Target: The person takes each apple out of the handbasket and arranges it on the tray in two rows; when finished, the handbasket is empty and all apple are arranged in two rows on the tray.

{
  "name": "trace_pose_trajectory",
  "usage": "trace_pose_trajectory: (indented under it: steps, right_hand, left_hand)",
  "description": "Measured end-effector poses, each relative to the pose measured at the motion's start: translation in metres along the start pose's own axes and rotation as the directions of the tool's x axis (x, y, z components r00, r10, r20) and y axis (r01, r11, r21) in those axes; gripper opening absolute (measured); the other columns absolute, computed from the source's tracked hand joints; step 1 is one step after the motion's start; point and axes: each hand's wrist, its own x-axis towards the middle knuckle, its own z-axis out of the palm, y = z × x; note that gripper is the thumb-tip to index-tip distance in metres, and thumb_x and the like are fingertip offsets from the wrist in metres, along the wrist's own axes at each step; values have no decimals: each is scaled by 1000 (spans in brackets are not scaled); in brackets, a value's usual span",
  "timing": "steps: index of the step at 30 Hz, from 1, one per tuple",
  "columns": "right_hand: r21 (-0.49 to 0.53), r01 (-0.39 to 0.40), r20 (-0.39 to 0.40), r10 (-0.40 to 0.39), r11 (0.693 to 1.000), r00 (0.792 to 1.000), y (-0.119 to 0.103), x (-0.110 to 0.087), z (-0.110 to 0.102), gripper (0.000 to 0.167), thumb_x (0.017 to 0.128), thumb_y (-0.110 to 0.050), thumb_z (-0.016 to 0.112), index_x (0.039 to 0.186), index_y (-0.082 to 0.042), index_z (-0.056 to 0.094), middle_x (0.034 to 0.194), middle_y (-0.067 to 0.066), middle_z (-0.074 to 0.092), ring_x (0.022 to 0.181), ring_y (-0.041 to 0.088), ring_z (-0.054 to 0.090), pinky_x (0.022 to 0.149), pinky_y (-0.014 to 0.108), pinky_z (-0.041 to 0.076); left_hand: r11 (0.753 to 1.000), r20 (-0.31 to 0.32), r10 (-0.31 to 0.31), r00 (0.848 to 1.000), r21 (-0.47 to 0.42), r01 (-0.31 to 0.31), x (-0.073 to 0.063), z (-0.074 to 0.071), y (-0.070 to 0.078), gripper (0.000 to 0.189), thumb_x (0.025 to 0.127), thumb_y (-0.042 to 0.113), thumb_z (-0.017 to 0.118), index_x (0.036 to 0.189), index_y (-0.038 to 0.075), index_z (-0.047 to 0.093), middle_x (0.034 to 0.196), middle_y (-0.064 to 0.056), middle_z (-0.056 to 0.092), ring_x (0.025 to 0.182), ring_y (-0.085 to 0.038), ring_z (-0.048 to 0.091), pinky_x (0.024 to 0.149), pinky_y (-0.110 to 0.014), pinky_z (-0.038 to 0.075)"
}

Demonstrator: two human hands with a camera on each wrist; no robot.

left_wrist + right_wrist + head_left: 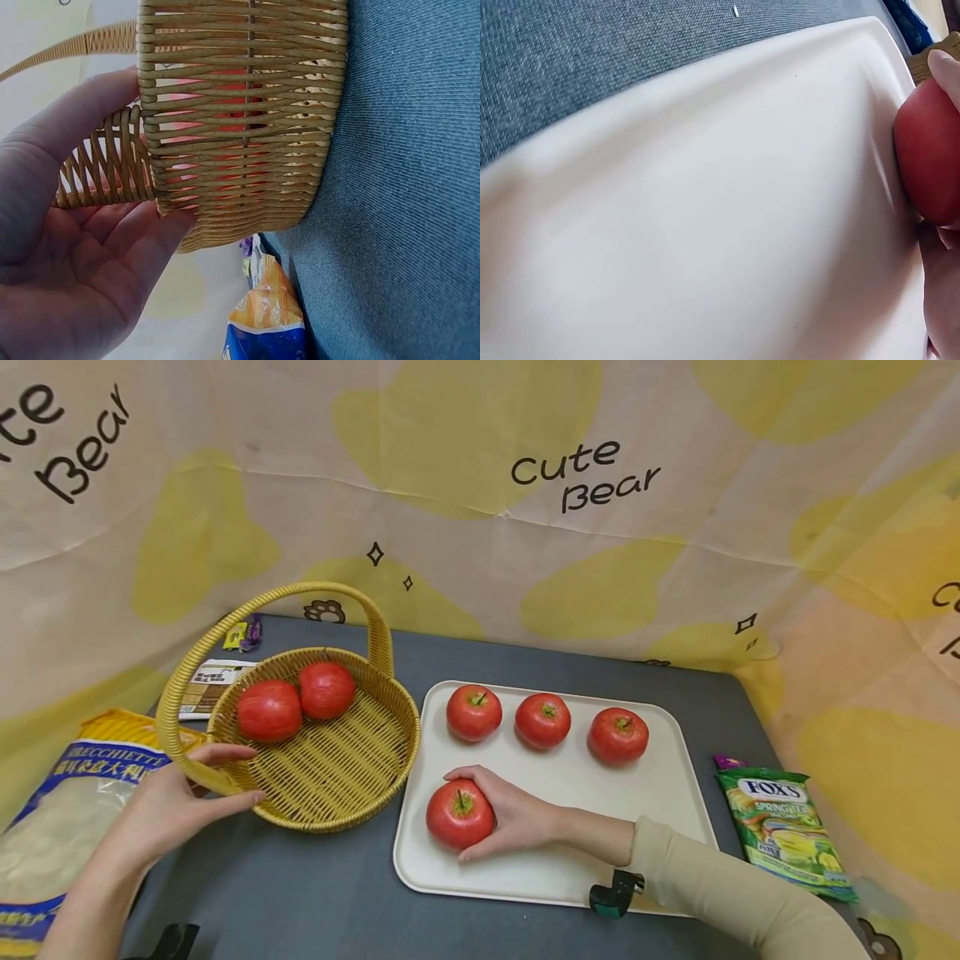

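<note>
My right hand (517,814) grips a red apple (460,814) over the left front part of the white tray (555,885), thumb and fingers around its right side. In the right wrist view that apple (930,154) shows at the right edge, close by the tray's rim. Three more apples stand in a row along the tray's back, among them the middle one (542,721). My left hand (168,806) holds the yellow wicker basket (337,821) at the foot of its handle, thumb at the rim in the left wrist view. Two red apples, one of them at the basket's left (269,711), lie inside.
Left of the basket lies an orecchiette pasta bag (82,818), with a white-and-brown packet (210,689) and small purple and yellow wrappers (243,633) behind. A green Fox's bag (783,831) lies right of the tray. A printed cloth (465,568) hangs behind the grey table (300,893).
</note>
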Motion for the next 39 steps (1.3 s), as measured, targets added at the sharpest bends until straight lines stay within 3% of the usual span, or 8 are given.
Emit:
trace_pose_trajectory:
  steps: [10, 15, 19, 23, 28, 34, 37, 39]
  right_hand:
    - [14, -99, 31, 98, 995, 995, -9, 2, -11, 93, 78, -43, 81, 149, -17, 27, 139, -5, 42, 128, 11, 39, 98, 30, 45]
    - [94, -72, -3, 73, 993, 997, -18, 13, -25, 82, 81, -31, 80, 146, -15, 33, 141, 6, 45, 130, 22, 42, 104, 36, 42]
    - [98, -46, -46, 51, 994, 998, -27, 27, -38, 72, 83, -26, 78, 143, -16, 38, 140, 1, 47, 130, 26, 42, 103, 37, 42]
    - [67, -50, -88, 56, 996, 995, -37, 46, -50, 68, 83, -25, 78, 141, -16, 44, 136, -7, 49, 125, 19, 45, 100, 38, 45]
    - [123, 13, -113, 1, 992, 994, -48, 83, -58, 62, 85, -15, 77, 139, -8, 48, 136, 10, 50, 123, 26, 46, 98, 45, 47]
    - [187, 17, -132, 8, 982, 991, -63, 129, -55, 59, 87, -15, 74, 140, -10, 48, 139, 7, 48, 128, 27, 45, 99, 34, 47]
    - [139, -11, -128, 29, 990, 991, -70, 153, -51, 61, 86, -18, 75, 140, -11, 48, 139, 4, 49, 125, 18, 47, 97, 32, 48]
    - [49, -42, -123, 47, 998, 991, -74, 168, -48, 61, 86, -21, 76, 140, -12, 49, 138, 4, 49, 120, 13, 49, 94, 27, 49]
  left_hand:
    - [1000, 8, -12, 1000, 5, 12, -1, 0, 0, 54, 78, 33, 83, 123, 12, 63, 116, -14, 65, 87, 14, 46, 69, -16, 42]
    - [1000, 4, -11, 1000, 9, 11, 0, 0, 1, 54, 77, 33, 84, 123, 13, 64, 113, -11, 66, 87, 13, 47, 69, -16, 41]
    - [1000, 11, -22, 1000, 8, 22, -1, -1, 2, 54, 78, 35, 83, 123, 12, 63, 114, -12, 66, 87, 12, 48, 70, -17, 42]
    - [999, 19, -32, 999, 5, 32, -1, -1, 3, 55, 79, 36, 83, 124, 12, 63, 116, -14, 66, 87, 12, 48, 70, -17, 42]
    - [1000, 9, -30, 1000, 9, 30, -2, 0, 2, 54, 78, 36, 83, 123, 14, 63, 111, -12, 68, 86, 9, 50, 69, -18, 42]
    - [999, 18, -32, 999, 14, 31, -2, -1, 2, 55, 78, 37, 83, 124, 14, 63, 107, -8, 69, 87, 6, 52, 70, -18, 43]
    - [999, 28, -43, 999, 13, 43, -2, -1, 2, 56, 78, 37, 82, 125, 14, 63, 108, -9, 69, 89, 0, 54, 71, -19, 44]
    - [999, 35, -51, 998, 13, 50, -2, -2, 2, 56, 79, 38, 82, 125, 14, 62, 109, -9, 68, 91, -3, 55, 71, -20, 45]
